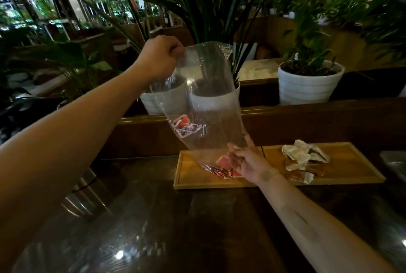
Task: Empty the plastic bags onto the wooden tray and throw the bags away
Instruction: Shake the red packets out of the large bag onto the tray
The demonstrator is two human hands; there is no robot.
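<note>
A clear plastic bag (208,101) hangs upside down over the left half of the wooden tray (191,179). My left hand (161,57) pinches its upper end, high up. My right hand (248,162) grips the bag's lower open end just above the tray. Red sachets (186,126) sit partway down inside the bag. More red sachets (222,168) lie at the bag's mouth on the tray. White and brown sachets (304,160) lie piled on the tray's right half.
The tray rests on a dark glossy table (175,228) against a wooden ledge (307,116). White plant pots (307,83) stand behind the ledge, with leafy plants all around. A grey object (394,162) lies at the table's right edge.
</note>
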